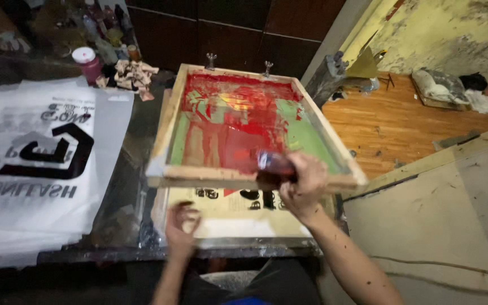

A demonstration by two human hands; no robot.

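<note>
Our right hand (306, 181) grips the squeegee (275, 166) against the raised wooden screen frame (168, 121), propping it up, so our left hand (181, 223), fingers curled, can reach the printed sheet (227, 217) on the bench (122, 186).

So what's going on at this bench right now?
A person is screen printing by hand. The right hand grips the near edge of a wooden-framed screen smeared with red ink, along with what looks like a squeegee, and the frame sits tilted up off the bench. The left hand rests on the pale printed sheet lying under it. A stack of white sheets with black print sits to the left.
</note>
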